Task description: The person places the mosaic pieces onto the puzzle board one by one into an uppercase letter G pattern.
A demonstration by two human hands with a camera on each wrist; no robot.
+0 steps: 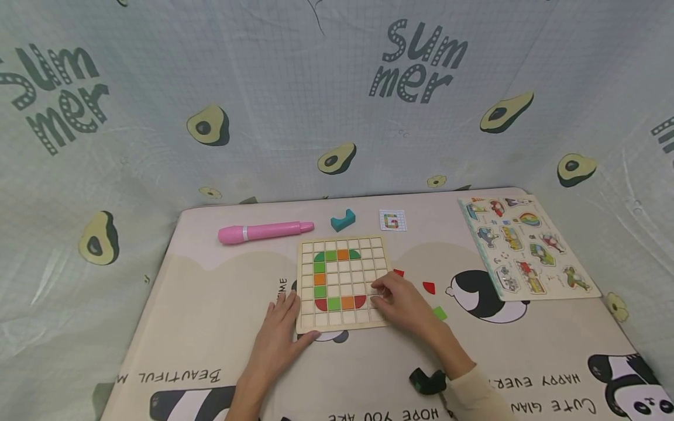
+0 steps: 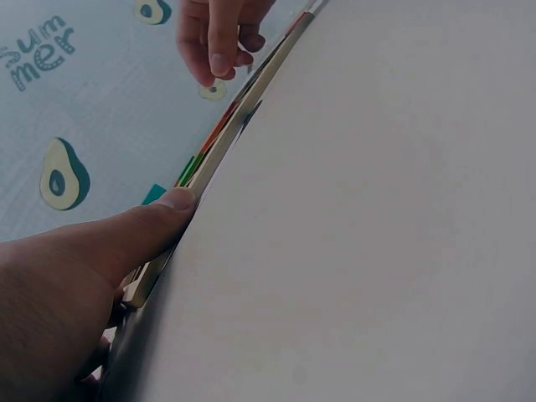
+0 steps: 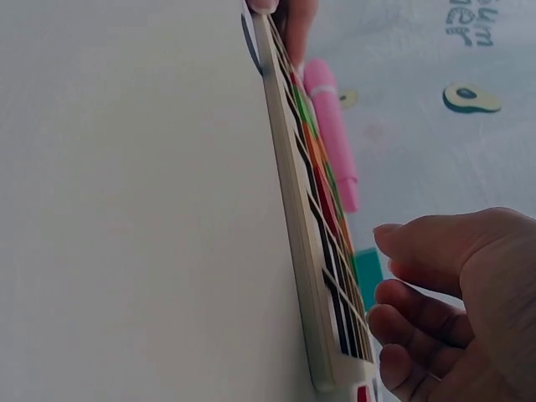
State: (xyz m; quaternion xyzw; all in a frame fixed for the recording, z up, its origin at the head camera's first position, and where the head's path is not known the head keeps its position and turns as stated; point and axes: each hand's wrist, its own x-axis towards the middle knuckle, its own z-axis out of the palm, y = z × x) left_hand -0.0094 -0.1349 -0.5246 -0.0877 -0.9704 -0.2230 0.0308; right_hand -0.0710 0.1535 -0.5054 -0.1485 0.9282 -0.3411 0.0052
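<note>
avocado-print sheeting with "summer" lettering walls in our table (image 1: 221, 304), which wears a panda-printed mat. our landmark is the wooden grid board (image 1: 343, 283), lying flat near the middle of the mat, just ahead of us.

our left hand (image 1: 277, 339) rests on the mat at the board's near left corner, fingers straight, thumb pressed to the near edge, as the left wrist view shows (image 2: 126, 243); we judge this steadies the board so it does not slide. our right hand (image 1: 401, 301) sits on the board's right edge with fingers curled over the outer column. in the right wrist view its fingers (image 3: 419, 306) bend close to the surface, perhaps pinching a small tile, but we cannot tell whether anything is between them.

the board is pale wood, cut into a grid of square cells, most of them bare. green, orange and red tiles (image 1: 337, 303) fill a c-like curve, with rounded corner pieces.

right of the board lie loose pieces, a red tile (image 1: 429, 287) and a green tile (image 1: 439, 313), kept in easy reach. behind the board sit a pink marker (image 1: 263, 232), a teal block (image 1: 343, 220) and a small pattern card (image 1: 392, 220) showing a letter g, apparently the model. far right of the board lies a vehicle peg puzzle (image 1: 526, 248).
</note>
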